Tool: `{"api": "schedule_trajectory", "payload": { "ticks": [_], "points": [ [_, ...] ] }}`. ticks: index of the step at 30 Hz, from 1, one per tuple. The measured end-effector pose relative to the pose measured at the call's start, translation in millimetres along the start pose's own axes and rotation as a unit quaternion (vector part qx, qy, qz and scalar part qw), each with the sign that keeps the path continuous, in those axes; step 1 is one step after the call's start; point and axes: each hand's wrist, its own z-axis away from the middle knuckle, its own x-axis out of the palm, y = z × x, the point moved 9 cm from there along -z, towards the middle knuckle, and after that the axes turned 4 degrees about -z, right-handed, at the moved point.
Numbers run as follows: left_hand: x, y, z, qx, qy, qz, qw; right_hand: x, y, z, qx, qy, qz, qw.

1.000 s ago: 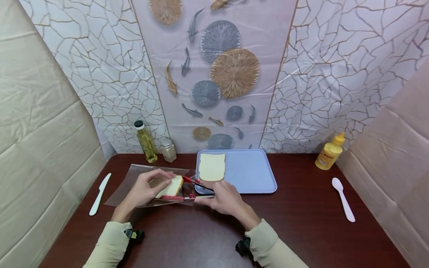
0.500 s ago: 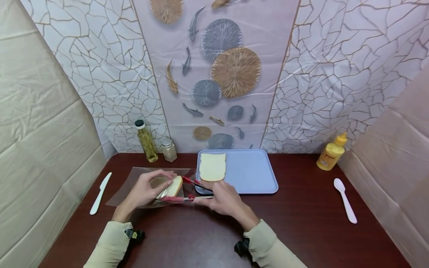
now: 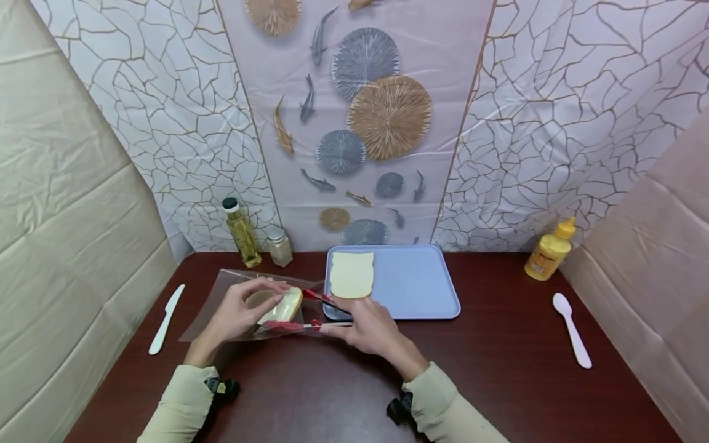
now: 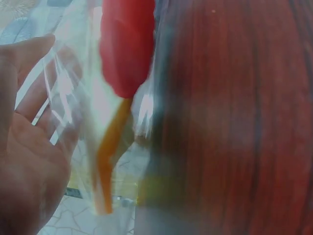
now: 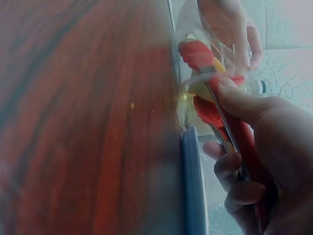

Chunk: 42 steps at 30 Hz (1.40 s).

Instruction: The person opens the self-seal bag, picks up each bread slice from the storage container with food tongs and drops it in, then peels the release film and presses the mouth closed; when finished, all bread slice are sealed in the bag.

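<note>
**Inside the bag: tongs reaching for the next slice**

At the left front of the desk [image 3: 498, 369], we have a clear plastic bag [image 3: 221, 301] lying on its side, mouth turned toward the blue tray [image 3: 415, 283]. Our left hand [image 3: 238, 314] has its fingers curled over the bag's upper film and the bread slice [image 3: 282, 306] inside it. Our right hand [image 3: 368, 326] is wrapped around the handles of the red-tipped tongs [image 3: 310, 311], whose two arms stand apart, one above and one below the slice, pushed into the bag's mouth. The right wrist view shows the red tips [image 5: 198, 54] spread around the pale bread rather than pinching it.

One slice [image 3: 351, 275] already lies flat on the tray's left end, so we judge this to be the step of fetching another from the bag. The next move seems to call for squeezing the tongs gently on the slice, soft enough not to crush it, while the left hand pins the film so the bag does not drag along.
</note>
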Motion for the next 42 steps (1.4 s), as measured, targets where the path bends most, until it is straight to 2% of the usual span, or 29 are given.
{"api": "schedule_trajectory", "payload": {
  "ticks": [5,9,12,14,17,20,28,32,36,42],
  "points": [
    [6.0,2.7,-1.4,0.009,-0.015,0.016,0.9997,1,-2,0,-0.001,0.0,-0.007,1.0],
    [4.3,4.8,-2.8,0.006,-0.009,0.042,0.9991,1,-3,-1,-0.003,0.007,-0.012,1.0],
    [1.2,1.8,-2.5,-0.006,-0.003,0.029,0.9996,1,-1,-1,-0.001,0.007,-0.019,1.0],
    [0.5,-1.2,-1.5,-0.015,-0.006,0.003,0.9999,2,1,-1,0.001,0.0,-0.025,1.0],
    [2.2,-3.4,-1.0,-0.018,-0.022,-0.025,0.9993,4,5,-1,0.002,-0.012,-0.031,0.999],
    [5.6,-3.2,-0.5,-0.014,-0.043,-0.033,0.9984,5,7,-1,-0.005,-0.024,-0.041,0.999],
    [9.3,-1.4,2.5,0.003,-0.082,0.026,0.9963,8,9,-5,-0.025,-0.038,-0.066,0.997],
    [5.9,-1.8,2.6,-0.004,-0.075,0.015,0.997,7,10,-5,-0.023,-0.032,-0.065,0.997],
    [3.8,-5.5,2.3,-0.021,-0.066,-0.003,0.9976,8,11,-5,-0.021,-0.038,-0.096,0.994],
    [4.3,-4.3,0.5,-0.011,-0.071,-0.002,0.9974,10,14,-5,-0.029,-0.05,-0.124,0.991]
  ]
}}
